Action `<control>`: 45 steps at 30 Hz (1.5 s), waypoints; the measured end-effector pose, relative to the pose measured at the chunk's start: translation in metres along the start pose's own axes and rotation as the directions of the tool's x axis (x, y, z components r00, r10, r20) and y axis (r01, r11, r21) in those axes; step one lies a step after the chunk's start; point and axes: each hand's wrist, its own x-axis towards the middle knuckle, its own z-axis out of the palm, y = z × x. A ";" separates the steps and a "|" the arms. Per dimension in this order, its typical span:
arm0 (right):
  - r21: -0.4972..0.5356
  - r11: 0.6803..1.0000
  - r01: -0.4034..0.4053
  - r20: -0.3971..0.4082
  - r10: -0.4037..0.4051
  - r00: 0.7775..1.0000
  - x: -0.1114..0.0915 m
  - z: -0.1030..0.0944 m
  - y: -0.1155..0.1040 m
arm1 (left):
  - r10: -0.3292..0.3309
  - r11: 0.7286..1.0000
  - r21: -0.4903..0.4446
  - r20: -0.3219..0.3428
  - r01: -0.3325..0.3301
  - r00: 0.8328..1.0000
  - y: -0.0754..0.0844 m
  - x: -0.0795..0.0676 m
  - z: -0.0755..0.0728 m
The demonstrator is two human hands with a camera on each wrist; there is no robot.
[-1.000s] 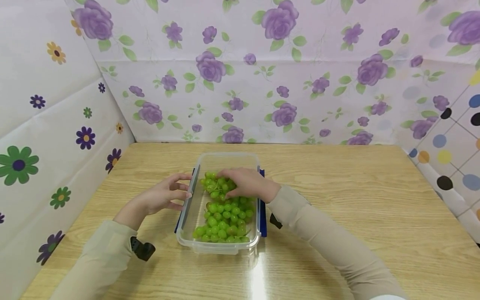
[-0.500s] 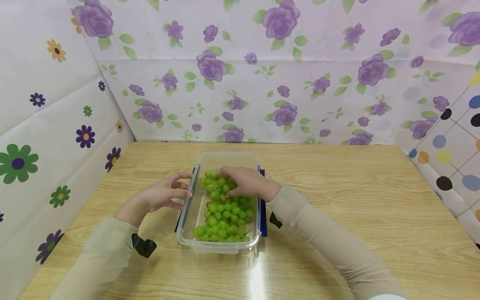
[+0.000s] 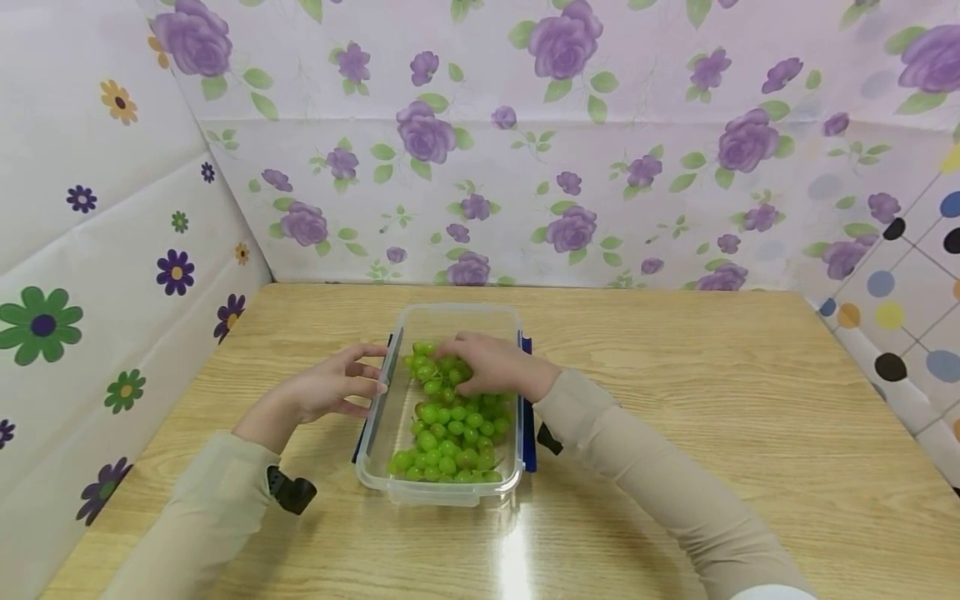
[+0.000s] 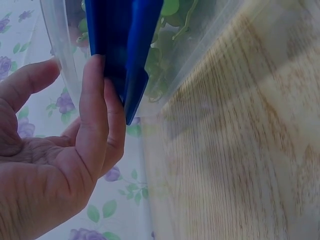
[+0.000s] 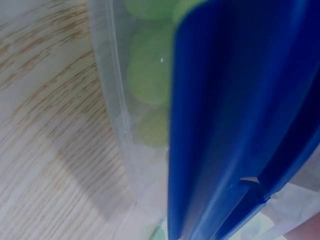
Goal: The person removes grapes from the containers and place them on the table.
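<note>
A clear plastic food container (image 3: 420,493) with blue side latches stands on the table, without a lid on it. Green grapes (image 3: 450,442) lie inside along its right side and near end. Toward the far end, my right hand (image 3: 495,365) reaches in over the right wall, fingers and thumb bent around a bunch of grapes (image 3: 429,373); its fingertips are partly hidden. At the left wall, my left hand (image 3: 326,387) touches the container with spread fingers. The left wrist view has those fingers against the blue latch (image 4: 122,40). In the right wrist view the other blue latch (image 5: 215,120) fills much of the frame.
The wooden table (image 3: 675,375) extends around the container. A flowered cloth (image 3: 495,183) hangs behind it, and patterned sheets rise at the left and right sides. Black wrist cameras (image 3: 291,492) hang below both sleeves.
Both hands keep nearly the same places. The right fingers shift slightly over the grape bunch; the whole head view drifts by a few pixels.
</note>
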 end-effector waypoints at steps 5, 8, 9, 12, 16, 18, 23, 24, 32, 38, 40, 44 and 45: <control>0.044 0.999 0.001 -0.007 -0.001 1.000 0.000 -0.001 0.002 | 0.003 1.000 0.001 -0.002 -0.003 1.000 -0.001 0.001 0.000; 0.070 0.998 0.002 -0.004 -0.002 1.000 -0.001 -0.003 0.003 | 0.005 1.000 -0.003 -0.001 -0.005 1.000 -0.001 0.001 0.000; 0.078 0.997 0.004 -0.006 -0.004 1.000 -0.001 -0.003 0.003 | 0.005 1.000 -0.006 -0.001 -0.005 1.000 -0.001 0.001 0.000; 0.094 0.996 0.010 -0.011 -0.009 1.000 -0.002 -0.005 0.003 | 0.004 1.000 -0.015 -0.001 -0.004 1.000 -0.001 0.000 0.001; 0.092 0.996 0.022 -0.027 -0.020 0.999 -0.004 -0.007 0.004 | 0.002 1.000 -0.023 -0.004 -0.002 1.000 0.000 -0.001 0.001; 0.091 0.995 0.031 -0.037 -0.027 0.999 -0.005 -0.007 0.004 | 0.002 1.000 -0.024 -0.007 -0.002 1.000 0.001 -0.001 0.002; 0.074 0.996 0.050 -0.059 -0.045 0.997 -0.007 -0.007 0.006 | 0.003 1.000 -0.026 -0.013 -0.004 1.000 0.000 -0.001 0.002; 0.068 0.996 0.052 -0.062 -0.048 0.997 -0.007 -0.008 0.007 | 0.004 1.000 -0.026 -0.013 -0.004 1.000 0.000 -0.001 0.002; 0.030 0.997 0.076 -0.077 -0.073 0.994 -0.011 -0.011 0.007 | -0.002 0.999 -0.044 -0.018 0.001 1.000 -0.003 -0.001 0.002; 0.026 0.996 0.089 -0.095 -0.086 0.992 -0.013 -0.012 0.006 | -0.003 0.999 -0.047 -0.021 0.002 1.000 -0.003 -0.002 0.002; 0.025 0.995 0.092 -0.100 -0.089 0.991 -0.014 -0.012 0.006 | -0.002 0.999 -0.049 -0.023 0.001 1.000 -0.003 -0.002 0.003; 0.031 0.994 0.109 -0.108 -0.105 0.989 -0.014 -0.014 0.006 | -0.001 0.999 -0.055 -0.025 -0.001 1.000 -0.003 -0.001 0.003; 0.031 0.993 0.114 -0.111 -0.110 0.988 -0.014 -0.015 0.006 | 0.000 0.998 -0.056 -0.026 -0.001 1.000 -0.004 -0.001 0.003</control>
